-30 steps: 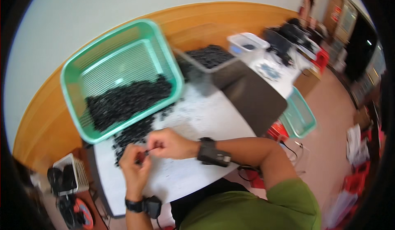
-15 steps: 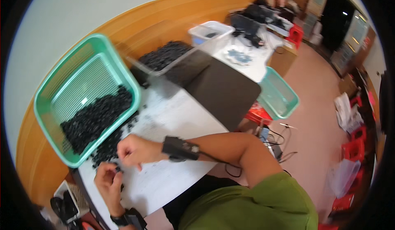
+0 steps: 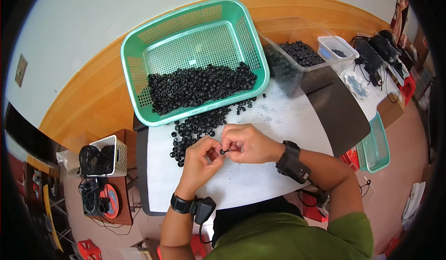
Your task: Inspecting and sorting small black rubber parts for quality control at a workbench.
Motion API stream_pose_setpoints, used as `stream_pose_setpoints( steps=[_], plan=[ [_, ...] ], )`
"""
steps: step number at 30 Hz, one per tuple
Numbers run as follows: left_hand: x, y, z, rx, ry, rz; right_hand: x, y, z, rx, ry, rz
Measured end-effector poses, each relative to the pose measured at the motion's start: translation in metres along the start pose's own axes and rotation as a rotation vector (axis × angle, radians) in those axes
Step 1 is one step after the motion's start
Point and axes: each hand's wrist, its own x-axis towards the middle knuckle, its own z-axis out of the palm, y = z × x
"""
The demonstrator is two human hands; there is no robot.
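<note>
My left hand (image 3: 200, 161) and my right hand (image 3: 251, 144) meet above the white tabletop (image 3: 260, 181), fingertips almost touching. Between them is a small black plastic part (image 3: 223, 151), pinched by both hands; its exact shape is mostly covered by the fingers. Just beyond lies a loose heap of small black ring-like parts (image 3: 197, 127), spilled along the front of a green basket (image 3: 139, 113). Inside that basket, many more of the same black parts (image 3: 200, 89) lie piled toward the near side.
Right of the basket stands a clear bin (image 3: 290, 81) holding black parts, with a small white tub (image 3: 332, 44) behind it. A dark board (image 3: 341, 116) covers the table's right side. Lower right is another green basket (image 3: 376, 144). At left, a white crate (image 3: 120, 160) stands on a low table.
The view has swung left, so the basket and table now sit nearer the middle. My right hand, apart from the left before, has come together with it at the small black part.
</note>
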Motion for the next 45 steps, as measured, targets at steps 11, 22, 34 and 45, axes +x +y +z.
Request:
stream_pose_setpoints(
  steps=[11,22,34,45],
  plan=[
    [-0.004,-0.010,-0.005,-0.292,0.031,-0.191,0.007,-0.015,-0.016,-0.009,0.046,-0.014],
    [-0.001,-0.007,-0.006,-0.453,-0.103,-0.231,0.005,-0.010,-0.010,-0.159,-0.024,-0.171],
    [-0.002,-0.012,-0.010,-0.282,-0.114,-0.236,0.002,-0.008,-0.014,-0.109,-0.064,-0.154],
    [0.001,-0.023,-0.018,-0.428,0.082,-0.279,0.010,0.007,-0.015,-0.748,-0.051,-0.098]
  ],
)
